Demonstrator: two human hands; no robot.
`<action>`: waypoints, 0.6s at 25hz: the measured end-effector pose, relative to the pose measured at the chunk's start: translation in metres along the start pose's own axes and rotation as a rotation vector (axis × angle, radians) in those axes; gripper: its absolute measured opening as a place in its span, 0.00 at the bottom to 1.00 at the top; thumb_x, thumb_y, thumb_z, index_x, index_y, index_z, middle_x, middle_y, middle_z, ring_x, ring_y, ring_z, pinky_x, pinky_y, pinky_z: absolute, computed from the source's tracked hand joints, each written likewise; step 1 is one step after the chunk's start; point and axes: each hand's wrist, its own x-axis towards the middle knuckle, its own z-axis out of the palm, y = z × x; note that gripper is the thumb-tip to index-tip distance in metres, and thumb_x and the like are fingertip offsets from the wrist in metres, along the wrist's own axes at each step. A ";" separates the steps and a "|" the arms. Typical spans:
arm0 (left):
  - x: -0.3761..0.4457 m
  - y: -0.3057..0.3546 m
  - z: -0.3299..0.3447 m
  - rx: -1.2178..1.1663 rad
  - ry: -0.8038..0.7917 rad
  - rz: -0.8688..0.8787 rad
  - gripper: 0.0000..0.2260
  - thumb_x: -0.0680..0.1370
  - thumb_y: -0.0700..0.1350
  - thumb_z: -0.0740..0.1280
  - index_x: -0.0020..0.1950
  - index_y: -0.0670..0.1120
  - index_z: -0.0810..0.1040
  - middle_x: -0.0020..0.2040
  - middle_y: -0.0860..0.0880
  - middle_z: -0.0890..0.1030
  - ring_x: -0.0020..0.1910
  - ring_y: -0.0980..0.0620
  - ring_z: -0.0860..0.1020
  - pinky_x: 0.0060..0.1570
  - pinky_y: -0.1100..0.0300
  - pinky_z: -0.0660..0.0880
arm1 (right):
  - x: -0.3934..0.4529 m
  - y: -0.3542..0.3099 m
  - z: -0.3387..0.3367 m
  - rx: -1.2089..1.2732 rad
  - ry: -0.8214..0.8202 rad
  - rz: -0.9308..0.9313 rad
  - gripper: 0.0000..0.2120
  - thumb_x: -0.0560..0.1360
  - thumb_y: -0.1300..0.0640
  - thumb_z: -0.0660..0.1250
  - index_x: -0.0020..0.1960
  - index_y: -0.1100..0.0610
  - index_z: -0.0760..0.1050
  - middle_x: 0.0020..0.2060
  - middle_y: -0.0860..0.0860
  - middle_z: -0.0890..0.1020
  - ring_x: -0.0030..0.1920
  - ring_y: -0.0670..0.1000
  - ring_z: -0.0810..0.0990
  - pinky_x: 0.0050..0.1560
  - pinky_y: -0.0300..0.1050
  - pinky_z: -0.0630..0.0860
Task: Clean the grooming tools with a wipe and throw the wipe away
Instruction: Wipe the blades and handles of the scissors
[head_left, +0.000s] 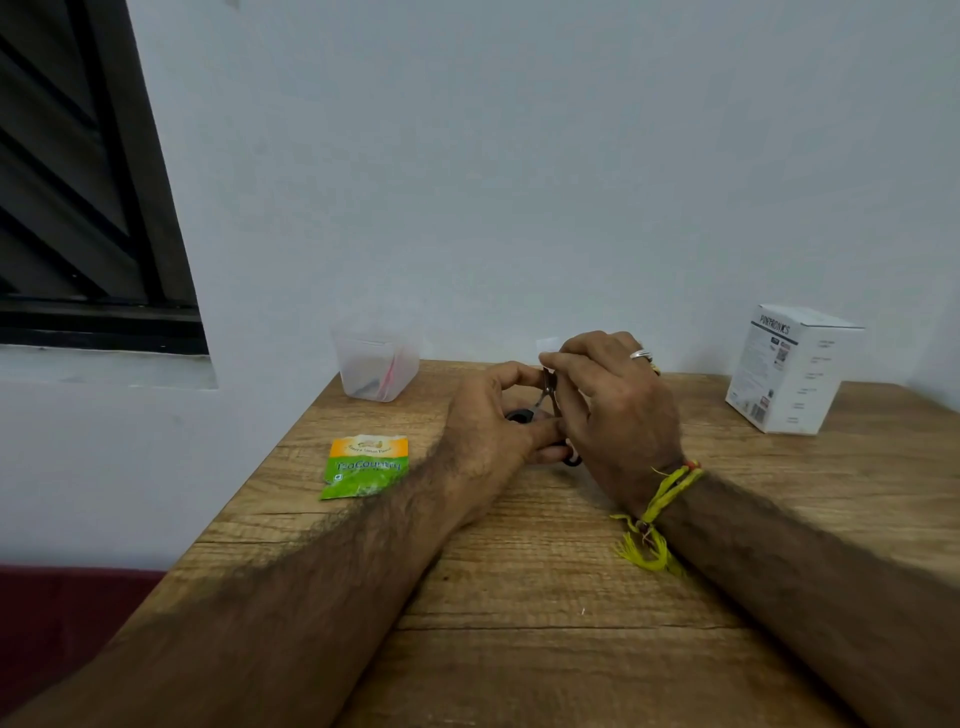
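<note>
- Where both hands meet over the middle of the wooden table: small scissors held between them, blades up, black handle loops low and just above the tabletop.
- Left hand: fingers curled round the scissors, thumb and forefinger up at the blades.
- Right hand: fingertips pinching a white wipe against the blade tips; only a small corner of wipe visible above the fingers, rest hidden by the hand.
- Silver ring on a right finger; yellow thread band at the right wrist, tassel hanging to the table.
- Left of the hands, flat on the table: green and orange sachet, top torn, print reads "TeaCountry"; smaller text too blurred to read.
- Far left corner, near the wall: translucent plastic container, something pink and dark inside, not identifiable.
- Far right, well apart: white carton, upright, marked "PINTRONICS", with barcode and QR code on the side.
- Dark louvred window upper left.
</note>
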 end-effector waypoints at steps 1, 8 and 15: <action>0.000 0.000 -0.001 0.008 -0.002 -0.002 0.18 0.72 0.32 0.76 0.59 0.42 0.79 0.48 0.38 0.85 0.44 0.41 0.86 0.43 0.46 0.84 | 0.000 0.000 0.000 0.008 0.007 0.000 0.06 0.75 0.67 0.70 0.50 0.63 0.83 0.43 0.55 0.82 0.45 0.58 0.79 0.42 0.53 0.77; 0.000 0.002 0.001 0.039 -0.014 -0.016 0.18 0.72 0.32 0.76 0.59 0.41 0.79 0.50 0.37 0.85 0.46 0.38 0.86 0.41 0.51 0.84 | 0.002 0.002 0.001 0.054 0.008 0.029 0.07 0.74 0.69 0.70 0.51 0.64 0.83 0.44 0.56 0.82 0.45 0.58 0.79 0.44 0.54 0.77; 0.001 0.001 -0.003 -0.040 -0.001 -0.039 0.18 0.72 0.31 0.76 0.58 0.43 0.79 0.51 0.36 0.85 0.49 0.39 0.86 0.42 0.53 0.84 | 0.000 0.004 -0.005 0.094 0.081 0.077 0.07 0.76 0.67 0.69 0.51 0.63 0.84 0.44 0.56 0.82 0.45 0.58 0.79 0.45 0.50 0.76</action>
